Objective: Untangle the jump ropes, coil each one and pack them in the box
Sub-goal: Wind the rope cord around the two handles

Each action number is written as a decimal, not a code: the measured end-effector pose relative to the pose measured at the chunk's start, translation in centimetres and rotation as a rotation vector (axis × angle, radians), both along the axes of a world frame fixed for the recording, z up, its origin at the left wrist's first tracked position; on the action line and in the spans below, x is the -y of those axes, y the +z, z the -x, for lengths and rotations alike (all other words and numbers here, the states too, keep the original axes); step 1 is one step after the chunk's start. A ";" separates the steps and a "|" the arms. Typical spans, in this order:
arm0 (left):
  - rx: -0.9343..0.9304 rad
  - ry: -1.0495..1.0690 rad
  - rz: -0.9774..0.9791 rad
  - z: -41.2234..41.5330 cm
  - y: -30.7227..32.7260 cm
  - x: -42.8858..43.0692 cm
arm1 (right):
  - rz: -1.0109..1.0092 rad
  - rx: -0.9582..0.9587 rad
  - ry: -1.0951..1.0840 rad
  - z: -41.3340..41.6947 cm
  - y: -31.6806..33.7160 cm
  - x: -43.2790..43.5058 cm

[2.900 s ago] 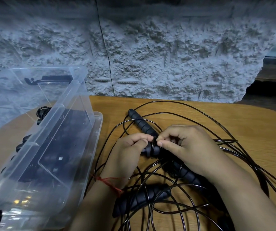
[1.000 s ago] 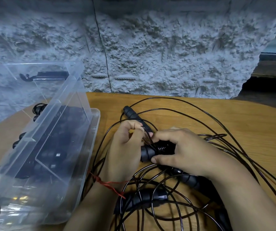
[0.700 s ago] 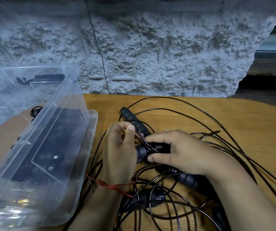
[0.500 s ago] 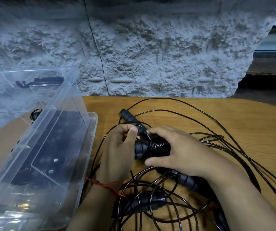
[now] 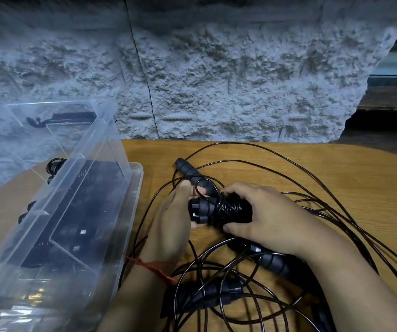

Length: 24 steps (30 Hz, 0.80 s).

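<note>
Thin black jump-rope cords (image 5: 295, 168) lie tangled in loops across the wooden table (image 5: 336, 178). My right hand (image 5: 262, 212) grips a black ribbed handle (image 5: 219, 210) that has cord wound tightly round it. My left hand (image 5: 176, 216) holds the handle's left end and pinches a cord loop beside it. A second black handle (image 5: 189, 172) lies just behind my hands. Two more handles lie nearer me, one handle (image 5: 271, 259) under my right wrist and another handle (image 5: 207, 295) under the loops. The clear plastic box (image 5: 56, 236) stands at the left with dark coiled ropes inside.
The box's clear lid (image 5: 49, 130) stands up behind it, against the rough grey wall (image 5: 216, 80). A red thread (image 5: 154, 265) is tied round my left wrist. The table's curved edge runs along the right, with a dark gap beyond it.
My hands have drawn closer round the wound handle. My right hand went from pinching cord to gripping the handle, and cord now sits wrapped round it.
</note>
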<state>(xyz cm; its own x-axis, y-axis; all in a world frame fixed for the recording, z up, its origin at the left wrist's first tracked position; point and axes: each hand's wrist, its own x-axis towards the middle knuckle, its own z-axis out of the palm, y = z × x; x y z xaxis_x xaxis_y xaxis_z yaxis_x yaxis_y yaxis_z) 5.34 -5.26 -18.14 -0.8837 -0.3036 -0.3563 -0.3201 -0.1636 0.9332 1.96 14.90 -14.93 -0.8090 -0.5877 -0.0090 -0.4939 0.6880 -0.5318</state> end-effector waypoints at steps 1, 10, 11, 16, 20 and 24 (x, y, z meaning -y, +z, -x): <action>-0.013 -0.003 -0.006 -0.3 0.2 -0.1 | 0.001 -0.019 -0.018 0.0 0.1 -0.1; -0.082 -0.018 -0.237 -1.4 4.1 -0.5 | 0.148 -0.335 0.057 0.6 0.9 0.7; -0.065 -0.034 -0.227 -1.4 4.5 -0.4 | 0.156 -0.349 0.064 0.5 1.1 0.9; 0.026 -0.186 -0.051 -2.4 7.2 -0.2 | 0.163 -0.406 0.120 0.1 3.1 1.3; -0.139 -0.060 -0.040 -4.4 9.7 -0.6 | 0.212 -0.511 0.061 -1.9 6.7 2.0; -0.393 0.116 -0.022 -8.2 12.3 -1.4 | 0.404 -0.271 -0.154 -5.8 10.6 2.3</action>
<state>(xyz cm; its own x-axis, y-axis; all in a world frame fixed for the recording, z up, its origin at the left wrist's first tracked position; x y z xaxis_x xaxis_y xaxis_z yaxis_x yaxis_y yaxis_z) 13.54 -3.86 -5.87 -0.9142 -0.4053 -0.0061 0.0816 -0.1988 0.9766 7.74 12.61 -4.30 -0.8285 -0.3745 0.4162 -0.5596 0.5300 -0.6371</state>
